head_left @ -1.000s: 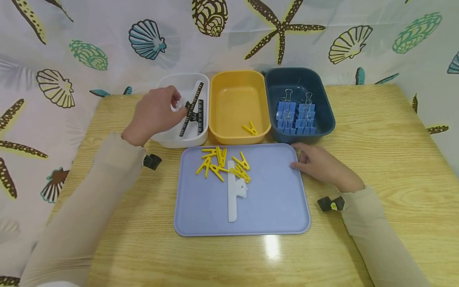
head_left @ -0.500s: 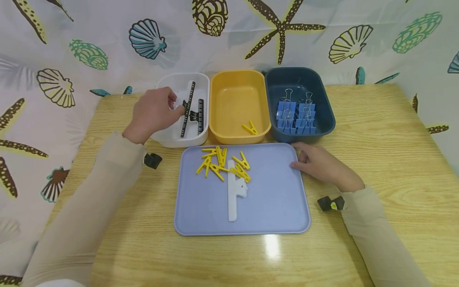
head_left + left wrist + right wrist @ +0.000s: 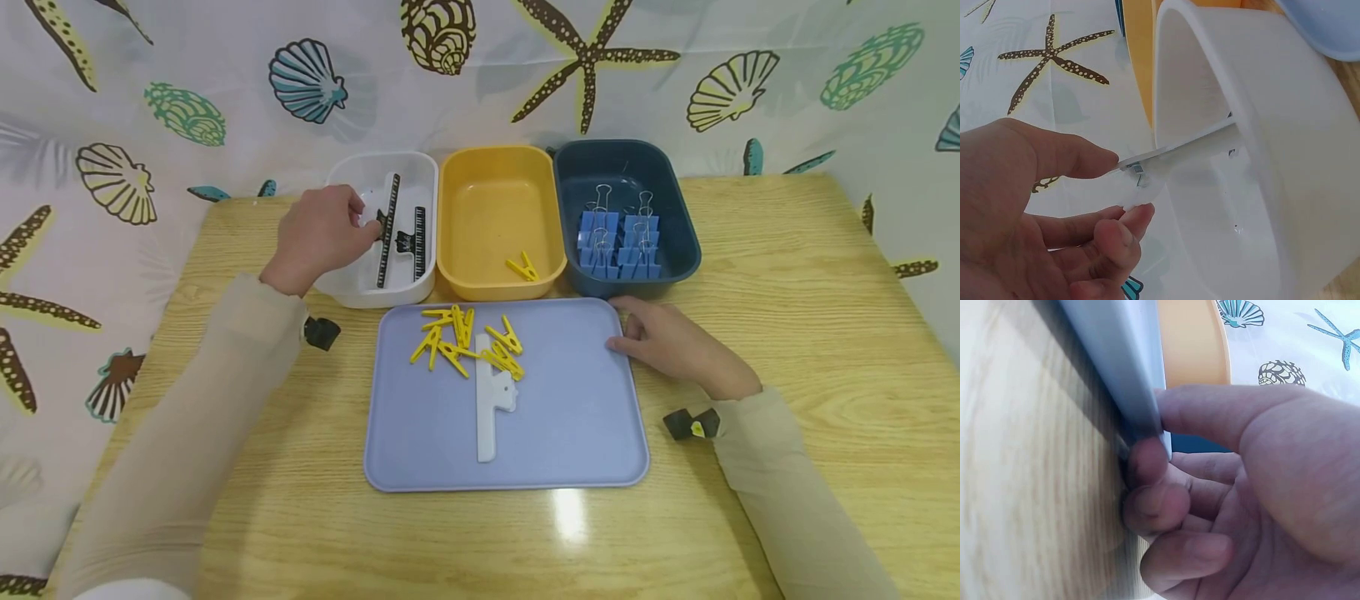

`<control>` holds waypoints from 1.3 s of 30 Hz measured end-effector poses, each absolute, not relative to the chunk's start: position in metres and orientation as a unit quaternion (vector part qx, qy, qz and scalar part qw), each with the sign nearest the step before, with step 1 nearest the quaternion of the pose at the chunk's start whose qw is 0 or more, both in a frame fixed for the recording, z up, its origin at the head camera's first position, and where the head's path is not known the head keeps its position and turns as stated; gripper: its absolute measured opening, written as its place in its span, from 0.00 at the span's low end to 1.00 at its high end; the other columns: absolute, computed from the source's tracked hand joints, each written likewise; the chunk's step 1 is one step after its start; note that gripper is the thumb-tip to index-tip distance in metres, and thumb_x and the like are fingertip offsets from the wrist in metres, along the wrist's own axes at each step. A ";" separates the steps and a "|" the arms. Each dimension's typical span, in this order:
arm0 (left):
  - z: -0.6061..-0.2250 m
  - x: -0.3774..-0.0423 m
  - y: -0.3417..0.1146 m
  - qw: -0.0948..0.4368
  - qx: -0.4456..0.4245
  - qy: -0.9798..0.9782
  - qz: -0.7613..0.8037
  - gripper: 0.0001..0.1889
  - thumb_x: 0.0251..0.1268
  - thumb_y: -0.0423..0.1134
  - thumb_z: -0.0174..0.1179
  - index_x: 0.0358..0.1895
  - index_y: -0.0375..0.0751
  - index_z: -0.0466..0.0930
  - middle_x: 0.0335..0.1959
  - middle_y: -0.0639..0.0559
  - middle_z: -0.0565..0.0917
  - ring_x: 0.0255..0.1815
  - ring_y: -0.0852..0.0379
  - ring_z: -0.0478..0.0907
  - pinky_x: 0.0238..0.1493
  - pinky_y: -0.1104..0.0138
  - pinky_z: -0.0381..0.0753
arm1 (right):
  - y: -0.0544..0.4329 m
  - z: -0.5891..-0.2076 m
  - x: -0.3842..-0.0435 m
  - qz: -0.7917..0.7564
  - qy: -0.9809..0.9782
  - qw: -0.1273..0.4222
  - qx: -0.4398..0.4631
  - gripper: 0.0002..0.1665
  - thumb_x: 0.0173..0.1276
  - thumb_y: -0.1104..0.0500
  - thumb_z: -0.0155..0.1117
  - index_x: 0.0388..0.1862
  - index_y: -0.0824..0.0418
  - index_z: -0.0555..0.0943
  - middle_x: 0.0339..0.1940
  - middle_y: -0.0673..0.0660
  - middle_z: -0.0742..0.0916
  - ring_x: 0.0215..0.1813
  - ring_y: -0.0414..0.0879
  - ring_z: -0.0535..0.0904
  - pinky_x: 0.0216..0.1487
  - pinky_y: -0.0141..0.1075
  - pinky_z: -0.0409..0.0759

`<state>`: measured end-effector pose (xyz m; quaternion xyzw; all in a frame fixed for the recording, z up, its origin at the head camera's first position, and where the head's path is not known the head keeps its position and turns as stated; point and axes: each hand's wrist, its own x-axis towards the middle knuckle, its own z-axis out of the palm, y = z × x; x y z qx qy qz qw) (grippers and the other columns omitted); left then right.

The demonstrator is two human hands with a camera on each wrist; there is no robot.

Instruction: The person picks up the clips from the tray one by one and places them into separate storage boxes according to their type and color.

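Note:
My left hand (image 3: 318, 233) is over the left side of the white bin (image 3: 375, 297). Its thumb and fingertips pinch the handle of a bag clip (image 3: 389, 233), white with a black-patterned strip. In the left wrist view the thumb lies on the clip's plate (image 3: 1175, 145) and the fingertips touch its lever from below. A second bag clip (image 3: 420, 243) lies in the bin just to the right. My right hand (image 3: 671, 346) grips the upper right corner of the lavender tray (image 3: 570, 417), thumb on the rim, fingers curled underneath.
On the tray lie several yellow clothespins (image 3: 450, 342) and a white bag clip (image 3: 487, 417). Beside the white bin stand a yellow bin (image 3: 501, 217) with one yellow clothespin (image 3: 523, 267) and a dark blue bin (image 3: 675, 208) holding several blue binder clips (image 3: 618, 242). A patterned curtain hangs behind.
The bag clip in my left hand has shifted left in the white bin and turned nearer to parallel with the second clip. My right hand and the tray stay put.

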<state>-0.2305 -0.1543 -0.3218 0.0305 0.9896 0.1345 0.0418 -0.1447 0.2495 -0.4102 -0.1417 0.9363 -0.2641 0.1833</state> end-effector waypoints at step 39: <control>-0.349 -0.255 -0.160 0.109 -0.025 0.985 0.129 0.25 0.66 0.51 0.52 0.56 0.34 0.75 0.49 0.37 0.81 0.40 0.44 0.77 0.34 0.58 0.76 | 0.249 -0.410 -0.145 -0.268 0.935 0.185 -0.138 0.31 0.67 0.57 0.63 0.66 0.68 0.68 0.25 0.54 0.79 0.26 0.45 0.71 0.27 0.34 0.70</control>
